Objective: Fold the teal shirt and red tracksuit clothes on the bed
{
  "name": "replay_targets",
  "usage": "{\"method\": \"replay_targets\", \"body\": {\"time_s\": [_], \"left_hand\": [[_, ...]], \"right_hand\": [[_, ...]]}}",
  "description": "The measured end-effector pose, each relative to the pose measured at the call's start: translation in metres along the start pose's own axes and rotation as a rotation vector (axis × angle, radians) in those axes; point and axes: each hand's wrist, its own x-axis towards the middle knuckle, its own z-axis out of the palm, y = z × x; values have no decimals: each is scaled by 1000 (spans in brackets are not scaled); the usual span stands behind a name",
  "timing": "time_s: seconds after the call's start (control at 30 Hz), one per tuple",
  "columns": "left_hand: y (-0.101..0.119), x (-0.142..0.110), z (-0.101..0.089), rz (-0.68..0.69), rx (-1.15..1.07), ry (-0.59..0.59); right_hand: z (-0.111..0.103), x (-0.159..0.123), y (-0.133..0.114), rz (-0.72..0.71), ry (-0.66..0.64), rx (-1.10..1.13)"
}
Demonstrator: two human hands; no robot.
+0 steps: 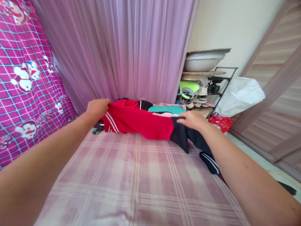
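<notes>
A red and black garment (145, 124) with white stripes, which looks like a track jacket, stretches sideways between my two hands. My left hand (98, 108) is closed on its red end, just above a pair of white stripes. At the other end my right hand (194, 120) grips the black part, with fingers pinched at its upper edge. A black length with a white-striped cuff (210, 162) hangs down past my right wrist onto the bed's edge. Behind the jacket lie other folded clothes, among them a teal piece (167, 109), partly hidden.
A checked pink bedsheet (131, 182) spreads in front of me. Purple curtains (122, 50) hang behind, and a pink cartoon-print cloth (30, 81) hangs at left. To the right stand a shoe rack (219, 94) with a basin (203, 61), a white bag (242, 95) and a wooden door (270, 103).
</notes>
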Motion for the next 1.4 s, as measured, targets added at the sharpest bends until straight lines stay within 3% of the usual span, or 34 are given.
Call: {"method": "replay_targets", "body": {"time_s": [0.07, 0.1, 0.17, 0.23, 0.3, 0.37, 0.43, 0.53, 0.6, 0.67, 0.77, 0.87, 0.93, 1.07, 1.13, 1.27, 1.4], "left_hand": [[-1, 29, -36, -84, -70, 211], [-4, 38, -52, -90, -143, 319], [-13, 42, -72, -63, -240, 437], [-24, 26, -71, -45, -251, 449], [-35, -7, -51, -51, -185, 365], [-46, -50, -21, -57, -99, 235], [-54, -97, 13, 22, -35, 128], [-61, -159, 55, 71, 26, -175], [-60, -190, 75, 124, 44, -316], [-57, -208, 86, 178, 67, -373], [-54, -213, 89, 206, 92, -430], [-55, -204, 88, 206, 117, -514], [-54, -196, 87, 189, 94, -515], [-32, -186, 92, 171, -36, -375], [-12, -183, 99, 245, -131, -304], [17, -182, 130, 362, -303, -196], [19, -185, 168, 321, -356, -141]], "right_hand": [[-24, 17, -3, 89, 293, -52], [-35, 20, -4, 87, 365, -50], [-47, 15, -7, 34, 427, -19], [-45, -2, -11, -52, 366, 10], [-32, -25, -18, -126, 243, 27], [-13, -49, -27, -195, 76, 47], [5, -71, -36, -268, -139, 84], [30, -97, -46, -319, -472, 108], [44, -109, -50, -320, -609, 76], [55, -117, -54, -314, -680, 43], [59, -123, -58, -309, -750, 52], [51, -120, -57, -330, -843, 141], [45, -112, -51, -325, -822, 210], [55, -92, -30, -86, -352, 71], [69, -87, -19, 41, -244, -14], [85, -98, 4, 93, -385, -52], [70, -126, 38, 237, -545, -212]]}}
